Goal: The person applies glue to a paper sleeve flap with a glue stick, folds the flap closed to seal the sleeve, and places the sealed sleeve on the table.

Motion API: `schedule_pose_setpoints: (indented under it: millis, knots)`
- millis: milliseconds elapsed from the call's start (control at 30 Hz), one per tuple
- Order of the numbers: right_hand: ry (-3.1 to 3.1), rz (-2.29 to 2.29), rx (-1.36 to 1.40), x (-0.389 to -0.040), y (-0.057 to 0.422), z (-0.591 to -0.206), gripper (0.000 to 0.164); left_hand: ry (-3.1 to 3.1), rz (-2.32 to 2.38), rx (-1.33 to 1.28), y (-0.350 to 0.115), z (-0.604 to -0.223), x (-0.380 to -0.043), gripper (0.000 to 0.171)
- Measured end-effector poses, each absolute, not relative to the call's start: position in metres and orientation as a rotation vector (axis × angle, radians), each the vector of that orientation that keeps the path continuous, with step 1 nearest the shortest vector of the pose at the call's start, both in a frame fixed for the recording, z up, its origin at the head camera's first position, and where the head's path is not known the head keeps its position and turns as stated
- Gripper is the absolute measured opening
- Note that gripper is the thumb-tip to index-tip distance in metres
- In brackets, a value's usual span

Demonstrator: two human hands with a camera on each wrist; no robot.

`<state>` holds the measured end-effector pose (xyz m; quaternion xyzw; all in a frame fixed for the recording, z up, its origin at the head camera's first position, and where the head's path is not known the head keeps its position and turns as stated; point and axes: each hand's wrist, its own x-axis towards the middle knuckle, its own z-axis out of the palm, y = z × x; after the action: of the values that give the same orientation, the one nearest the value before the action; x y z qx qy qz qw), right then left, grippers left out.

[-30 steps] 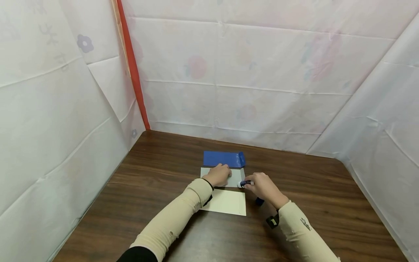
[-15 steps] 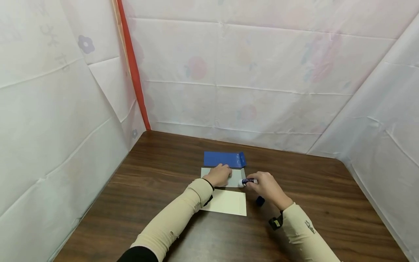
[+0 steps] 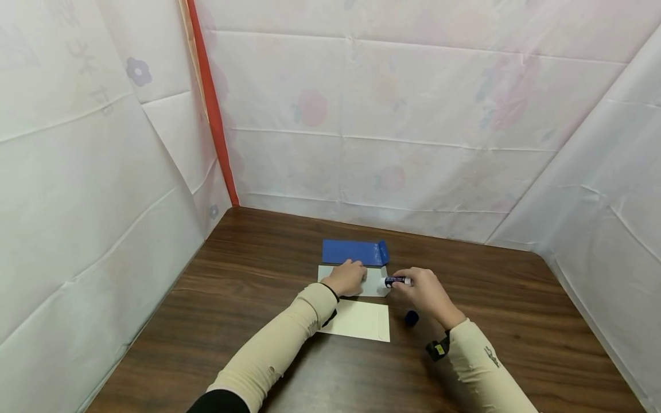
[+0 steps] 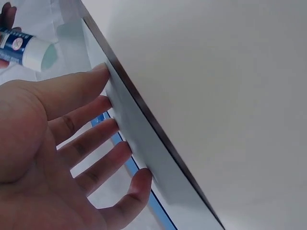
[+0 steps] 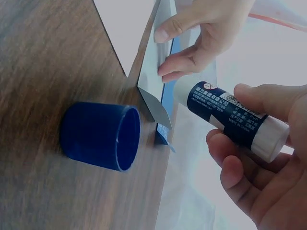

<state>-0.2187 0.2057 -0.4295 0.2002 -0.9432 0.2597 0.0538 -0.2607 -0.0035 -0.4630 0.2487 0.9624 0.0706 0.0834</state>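
My left hand (image 3: 347, 277) rests its spread fingertips on a pale grey envelope (image 3: 374, 281); in the left wrist view its fingers (image 4: 91, 141) are only gently bent. Between thumb and fingers, my right hand (image 3: 424, 292) pinches an uncapped glue stick (image 5: 225, 115) with a dark blue label. Its white tip points left over the envelope's right end, where a flap (image 5: 156, 106) stands folded out. Whether the tip touches the paper I cannot tell. The dark blue glue cap (image 5: 93, 136) lies on its side on the table, nearer me than the right hand.
Beyond the grey envelope lies a blue envelope (image 3: 347, 251), its right flap out with whitish smears beside it. A cream envelope (image 3: 361, 321) lies nearer me. White sheeting (image 3: 413, 115) surrounds the brown wooden table (image 3: 232, 287) at the back and sides.
My right hand has shifted the glue stick slightly away from me and to the right, along the grey envelope's end. The cap shows more fully now. My left hand stays in place.
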Motion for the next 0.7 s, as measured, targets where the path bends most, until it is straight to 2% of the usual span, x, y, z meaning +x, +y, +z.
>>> schedule_pose_setpoints:
  millis: [333, 700]
  knots:
    - [-2.891, 0.833, 0.513, -0.222, 0.218, -0.429, 0.019, 2.896, 0.2, 0.721, 0.011, -0.463, -0.26, 0.015]
    - [-2.854, 0.881, 0.488, -0.229, 0.221, -0.429, 0.021, 2.896, 0.231, 0.776, 0.002, -0.458, -0.264, 0.018]
